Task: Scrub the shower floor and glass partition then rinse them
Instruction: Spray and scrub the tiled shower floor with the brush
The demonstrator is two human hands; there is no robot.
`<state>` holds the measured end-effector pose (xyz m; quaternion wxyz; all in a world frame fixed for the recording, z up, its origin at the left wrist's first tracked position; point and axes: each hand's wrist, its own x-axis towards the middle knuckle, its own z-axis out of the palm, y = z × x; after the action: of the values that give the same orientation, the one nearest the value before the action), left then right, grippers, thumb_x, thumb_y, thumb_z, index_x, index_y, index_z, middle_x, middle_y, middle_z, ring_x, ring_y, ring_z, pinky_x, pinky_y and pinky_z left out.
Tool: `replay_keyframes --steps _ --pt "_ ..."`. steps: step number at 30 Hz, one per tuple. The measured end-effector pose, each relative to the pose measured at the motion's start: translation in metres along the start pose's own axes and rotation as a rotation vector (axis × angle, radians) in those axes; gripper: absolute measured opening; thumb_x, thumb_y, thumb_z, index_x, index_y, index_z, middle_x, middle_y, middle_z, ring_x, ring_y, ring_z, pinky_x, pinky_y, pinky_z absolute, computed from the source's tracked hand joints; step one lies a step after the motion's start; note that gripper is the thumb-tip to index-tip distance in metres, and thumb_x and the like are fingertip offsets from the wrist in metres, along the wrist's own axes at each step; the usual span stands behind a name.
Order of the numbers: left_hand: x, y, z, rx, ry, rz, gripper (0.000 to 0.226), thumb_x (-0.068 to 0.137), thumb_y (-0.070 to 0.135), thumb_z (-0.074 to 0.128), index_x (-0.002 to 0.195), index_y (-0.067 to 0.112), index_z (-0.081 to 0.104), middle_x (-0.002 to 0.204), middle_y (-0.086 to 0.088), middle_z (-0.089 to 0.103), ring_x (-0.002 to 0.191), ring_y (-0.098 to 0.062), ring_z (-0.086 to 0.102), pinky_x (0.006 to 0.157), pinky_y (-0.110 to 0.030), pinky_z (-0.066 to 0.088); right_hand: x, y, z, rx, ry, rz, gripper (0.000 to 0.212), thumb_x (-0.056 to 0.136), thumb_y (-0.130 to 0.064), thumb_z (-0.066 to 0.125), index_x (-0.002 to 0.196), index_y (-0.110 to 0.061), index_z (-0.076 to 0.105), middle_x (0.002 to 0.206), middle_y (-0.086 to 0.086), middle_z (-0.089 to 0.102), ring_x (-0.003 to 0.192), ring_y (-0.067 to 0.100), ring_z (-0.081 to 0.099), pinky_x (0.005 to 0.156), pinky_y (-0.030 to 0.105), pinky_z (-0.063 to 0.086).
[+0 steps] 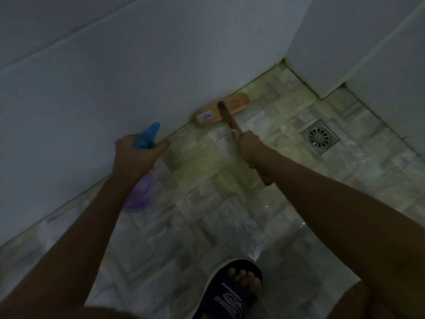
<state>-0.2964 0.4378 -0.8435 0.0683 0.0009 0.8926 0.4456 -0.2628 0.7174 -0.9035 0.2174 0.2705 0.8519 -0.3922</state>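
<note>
One wide-angle view, taken from a camera worn on the person's head, looks forward and steeply down at the tiled shower floor (230, 215). It is near enough that the left forearm (92, 226) and right forearm (333, 203) reach in from the bottom corners and a slippered foot (230, 302) sits at the lower edge. The camera faces the line where the floor meets a pale wall (115, 77), which runs on a slant from lower left to upper right, with a floor drain (320, 137) at right, and the picture is dim and soft.
</note>
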Motion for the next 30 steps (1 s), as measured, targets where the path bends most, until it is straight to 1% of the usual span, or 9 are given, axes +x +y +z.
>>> replay_keyframes --steps 4,8,10,17,20,23,25,28,30 --pt "-0.002 -0.002 -0.003 0.029 0.040 -0.038 0.035 0.079 0.029 0.081 0.068 -0.001 0.065 0.062 -0.021 0.061 0.051 -0.021 0.060 0.046 -0.025 0.051 -0.047 0.003 0.053 -0.175 -0.211 -0.126 0.060 0.105 -0.054 0.032 0.108 -0.002 0.062 0.097 0.015 0.066 0.084 0.030 0.065 0.067 0.029 0.043" --pt "-0.003 -0.005 -0.011 0.003 0.021 -0.002 0.032 0.081 0.027 0.082 0.086 -0.003 0.072 0.059 -0.007 0.057 0.055 -0.021 0.057 0.052 -0.032 0.055 -0.078 0.054 0.015 -0.290 -0.256 -0.059 0.059 0.101 -0.059 0.034 0.101 -0.008 0.062 0.088 0.007 0.060 0.084 0.027 0.062 0.073 0.030 0.044" --pt "-0.003 -0.006 -0.014 -0.009 0.024 0.010 0.036 0.081 0.028 0.082 0.091 -0.005 0.072 0.060 -0.008 0.057 0.055 -0.019 0.056 0.049 -0.023 0.051 -0.079 0.073 -0.016 -0.340 -0.190 -0.004 0.061 0.102 -0.059 0.034 0.104 -0.005 0.063 0.091 0.011 0.062 0.086 0.029 0.062 0.073 0.031 0.043" --pt "-0.005 -0.011 -0.010 -0.022 0.032 -0.061 0.039 0.079 0.029 0.083 0.063 0.002 0.059 0.055 -0.009 0.052 0.046 -0.014 0.053 0.040 -0.015 0.045 -0.041 0.024 0.002 -0.175 -0.024 -0.020 0.052 0.104 -0.053 0.036 0.100 -0.005 0.055 0.089 0.012 0.061 0.067 0.022 0.054 0.051 0.029 0.036" --pt "-0.007 -0.009 -0.008 -0.015 0.021 -0.071 0.033 0.079 0.030 0.082 0.069 0.004 0.066 0.060 -0.015 0.056 0.048 -0.014 0.055 0.042 -0.013 0.046 -0.056 0.010 0.044 -0.183 -0.147 -0.116 0.056 0.106 -0.050 0.034 0.108 0.000 0.060 0.100 0.018 0.066 0.076 0.025 0.059 0.061 0.028 0.039" --pt "-0.008 -0.005 -0.003 0.018 -0.037 -0.024 0.030 0.081 0.030 0.080 0.097 0.005 0.075 0.059 -0.009 0.059 0.049 -0.011 0.056 0.044 -0.008 0.043 -0.093 0.039 0.046 -0.312 -0.294 -0.174 0.050 0.104 -0.053 0.035 0.097 -0.010 0.060 0.085 0.004 0.060 0.085 0.027 0.063 0.066 0.028 0.037" --pt "-0.006 -0.003 0.003 0.020 -0.072 -0.006 0.021 0.081 0.033 0.081 0.087 0.014 0.073 0.057 -0.003 0.058 0.045 -0.007 0.054 0.045 -0.010 0.044 -0.109 0.071 0.024 -0.339 -0.332 -0.137 0.051 0.101 -0.057 0.037 0.094 -0.013 0.062 0.083 0.003 0.061 0.086 0.027 0.065 0.067 0.028 0.037" --pt "-0.003 0.007 0.019 0.044 -0.094 0.039 0.030 0.080 0.033 0.082 0.063 0.017 0.063 0.054 0.000 0.057 0.042 -0.006 0.053 0.048 -0.018 0.048 -0.105 0.112 -0.030 -0.328 -0.182 0.024 0.055 0.101 -0.057 0.038 0.097 -0.009 0.065 0.098 0.018 0.070 0.096 0.031 0.067 0.073 0.030 0.043" --pt "0.001 0.015 0.036 0.036 -0.128 0.084 0.036 0.078 0.032 0.084 0.068 0.001 0.068 0.056 -0.004 0.058 0.050 -0.013 0.056 0.056 -0.027 0.052 -0.093 0.130 -0.071 -0.233 -0.020 0.151 0.060 0.101 -0.058 0.036 0.097 -0.005 0.063 0.093 0.022 0.067 0.082 0.039 0.067 0.060 0.032 0.048"
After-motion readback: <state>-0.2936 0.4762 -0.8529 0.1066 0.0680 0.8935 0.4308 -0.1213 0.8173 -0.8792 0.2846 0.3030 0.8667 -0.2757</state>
